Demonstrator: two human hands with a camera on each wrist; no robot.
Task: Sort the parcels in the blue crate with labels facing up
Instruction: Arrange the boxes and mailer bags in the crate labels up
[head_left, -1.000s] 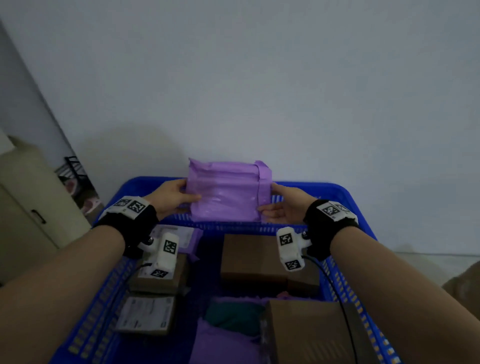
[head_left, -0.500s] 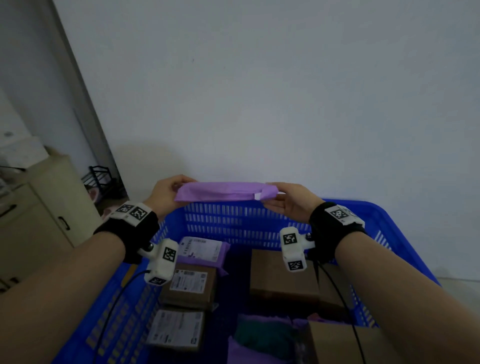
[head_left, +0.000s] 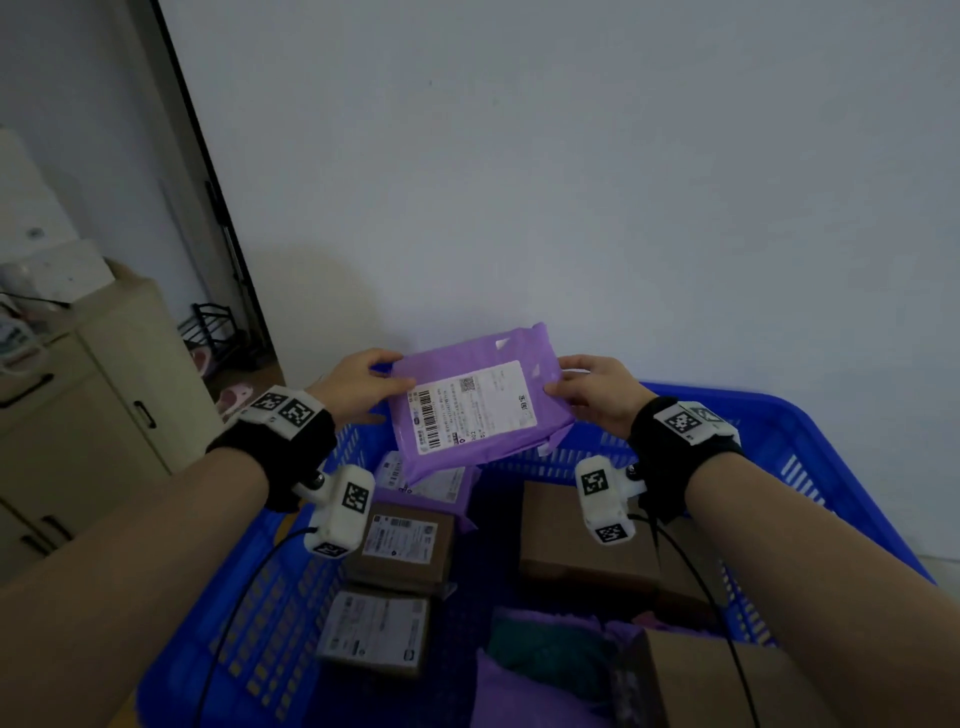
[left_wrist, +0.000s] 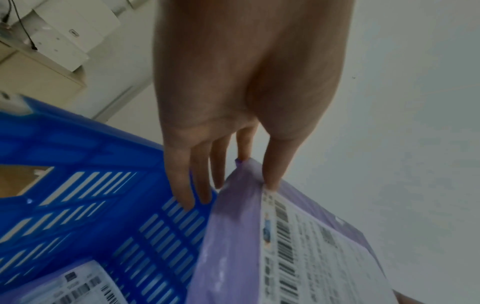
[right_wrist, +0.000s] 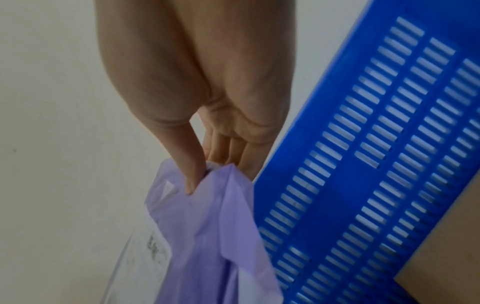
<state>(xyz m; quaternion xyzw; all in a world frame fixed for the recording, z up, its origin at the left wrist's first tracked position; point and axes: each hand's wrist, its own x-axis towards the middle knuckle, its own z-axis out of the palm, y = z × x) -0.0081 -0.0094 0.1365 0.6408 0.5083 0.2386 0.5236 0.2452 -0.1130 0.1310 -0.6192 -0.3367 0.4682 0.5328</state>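
the soft purple plastic mailer parcel (head_left: 480, 410) is up in the air above the far end of the blue slotted plastic crate (head_left: 810, 457), tilted toward the camera, and its white shipping label (head_left: 470, 408) faces up. on that label a black barcode runs down the left edge and a small square code sits near the top; the rows of print are too small and blurred to read, and no brand name comes clear.

the left hand (head_left: 358, 382) has the parcel's left edge: thumb on top by the label's corner, fingers (left_wrist: 182, 185) reaching underneath, nearly straight, pinching the plastic. the right hand (head_left: 597, 392) takes the right edge the same way, thumb pressing into the crumpled plastic and fingers (right_wrist: 226, 150) tucked behind it. both forearms reach forward over the crate, palms turned inward, each with a black wrist strap.

down in the crate, another purple plastic mailer (head_left: 431, 480) lies label up under the held one, and two brown cardboard boxes with white labels (head_left: 400, 545) sit in a row along the left side, their print unreadable. a plain brown cardboard box (head_left: 566, 535) with no label showing lies on the right.
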